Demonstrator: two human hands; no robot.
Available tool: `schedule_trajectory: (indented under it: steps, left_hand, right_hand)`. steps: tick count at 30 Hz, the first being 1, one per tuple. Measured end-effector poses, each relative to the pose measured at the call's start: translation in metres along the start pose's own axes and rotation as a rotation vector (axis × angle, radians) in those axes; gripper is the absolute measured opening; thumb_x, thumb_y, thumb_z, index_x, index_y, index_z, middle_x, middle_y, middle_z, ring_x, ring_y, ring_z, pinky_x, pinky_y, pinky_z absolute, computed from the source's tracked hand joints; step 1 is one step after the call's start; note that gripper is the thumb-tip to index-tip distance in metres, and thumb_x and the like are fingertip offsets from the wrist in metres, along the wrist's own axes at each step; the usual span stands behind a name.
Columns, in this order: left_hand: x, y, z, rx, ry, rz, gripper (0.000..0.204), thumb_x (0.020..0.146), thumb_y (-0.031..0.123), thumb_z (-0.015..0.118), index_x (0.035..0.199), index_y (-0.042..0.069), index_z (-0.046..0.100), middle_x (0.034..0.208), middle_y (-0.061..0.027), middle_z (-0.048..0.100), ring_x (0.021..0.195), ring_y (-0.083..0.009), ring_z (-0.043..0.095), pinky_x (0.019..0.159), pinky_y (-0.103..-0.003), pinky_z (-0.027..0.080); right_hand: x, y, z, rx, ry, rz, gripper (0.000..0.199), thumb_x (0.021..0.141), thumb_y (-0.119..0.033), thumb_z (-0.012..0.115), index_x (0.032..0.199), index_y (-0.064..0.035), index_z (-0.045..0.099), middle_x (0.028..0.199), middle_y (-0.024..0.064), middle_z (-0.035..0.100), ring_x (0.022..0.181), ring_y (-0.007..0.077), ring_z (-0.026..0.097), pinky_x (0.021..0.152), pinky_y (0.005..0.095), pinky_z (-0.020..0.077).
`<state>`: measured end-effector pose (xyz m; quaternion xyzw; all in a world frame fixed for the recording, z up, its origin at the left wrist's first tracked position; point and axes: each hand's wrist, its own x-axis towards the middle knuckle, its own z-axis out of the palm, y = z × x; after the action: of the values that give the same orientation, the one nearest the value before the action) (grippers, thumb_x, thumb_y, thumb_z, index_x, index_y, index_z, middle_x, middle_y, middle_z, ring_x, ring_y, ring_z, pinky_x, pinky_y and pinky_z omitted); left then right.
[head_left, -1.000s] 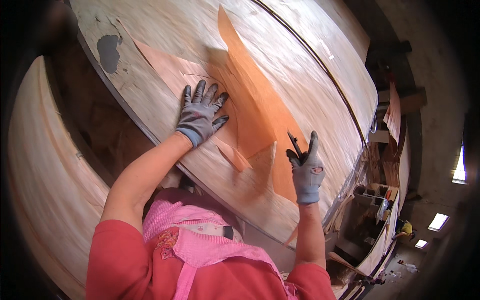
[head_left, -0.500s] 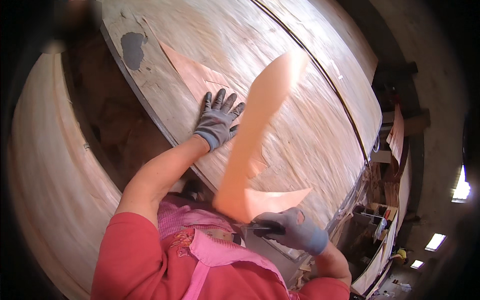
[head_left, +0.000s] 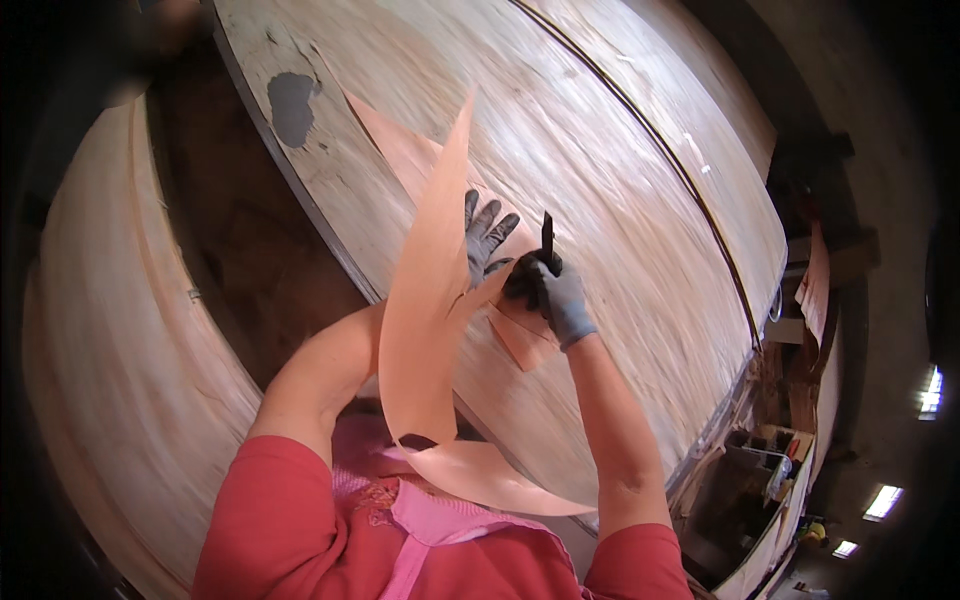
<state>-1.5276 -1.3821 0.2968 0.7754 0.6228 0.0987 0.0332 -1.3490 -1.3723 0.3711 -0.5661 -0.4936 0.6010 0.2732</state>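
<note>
My left hand [head_left: 487,235], in a grey glove with dark fingertips, lies with fingers spread on a thin pinkish veneer sheet [head_left: 395,145]. A long, curled strip of loose veneer [head_left: 420,330] hangs in front of it and hides its wrist. Just to its right is my gloved right hand [head_left: 550,290], closed around a slim black tool that looks like a knife [head_left: 548,232], its end pointing away from me. One pointed end of the loose strip reaches the right hand's fingers and seems pinched there. Beside that hand, a small veneer piece [head_left: 525,340] lies on the panel.
The large pale wood-faced panel stack [head_left: 640,260] spreads beneath my hands, with a grey patch [head_left: 292,108] at far left and a dark line across it. A second stack [head_left: 120,330] stands left beyond a dark gap. Shelving with scraps [head_left: 770,460] is at right.
My right hand has swung up and away from my body, to beside the left hand, with the black knife. The loose strip has shifted left and now hangs curled across my left wrist.
</note>
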Motion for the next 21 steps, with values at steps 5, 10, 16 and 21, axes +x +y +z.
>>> schedule_trajectory:
  steps: [5,10,16,21]
  left_hand:
    - [-0.004,-0.01,-0.031,-0.499,0.242,-0.125,0.073,0.093,0.038,0.061,0.154,0.015,0.029,0.157,-0.0067,0.033,0.144,-0.034,0.031,0.118,-0.057,0.016]
    - [0.001,-0.084,-0.066,-0.482,0.481,0.032,0.056,0.089,0.019,0.057,0.144,0.015,0.045,0.146,-0.0162,0.045,0.135,-0.0326,0.043,0.112,-0.056,0.029]
    - [-0.006,-0.139,-0.07,0.033,0.254,0.056,0.035,0.078,0.013,0.068,0.112,0.021,0.069,0.129,-0.0019,0.062,0.126,-0.0256,0.052,0.114,-0.054,0.026]
    - [-0.032,-0.132,-0.102,-0.08,0.501,0.074,0.021,0.08,0.01,0.07,0.099,0.018,0.073,0.117,-0.0029,0.068,0.119,-0.0264,0.059,0.111,-0.051,0.031]
  right_hand:
    - [0.009,0.019,-0.002,0.177,-0.017,0.019,0.01,0.098,-0.008,0.054,0.1,-0.0003,0.06,0.078,0.0098,0.066,0.065,0.0206,0.068,0.057,0.0322,0.0566]
    - [0.005,0.02,-0.002,0.206,0.011,-0.01,0.011,0.099,-0.008,0.052,0.101,-0.0002,0.06,0.08,0.0099,0.066,0.064,0.0205,0.067,0.058,0.0328,0.0576]
    - [0.003,0.012,0.002,0.234,-0.026,0.012,0.012,0.099,-0.01,0.053,0.1,-0.0006,0.06,0.078,0.0088,0.066,0.064,0.0191,0.067,0.058,0.032,0.0578]
    - [0.002,0.01,0.0,0.225,-0.024,0.03,0.009,0.098,-0.004,0.052,0.099,-0.0004,0.06,0.082,0.0074,0.065,0.066,0.0163,0.065,0.059,0.0304,0.0554]
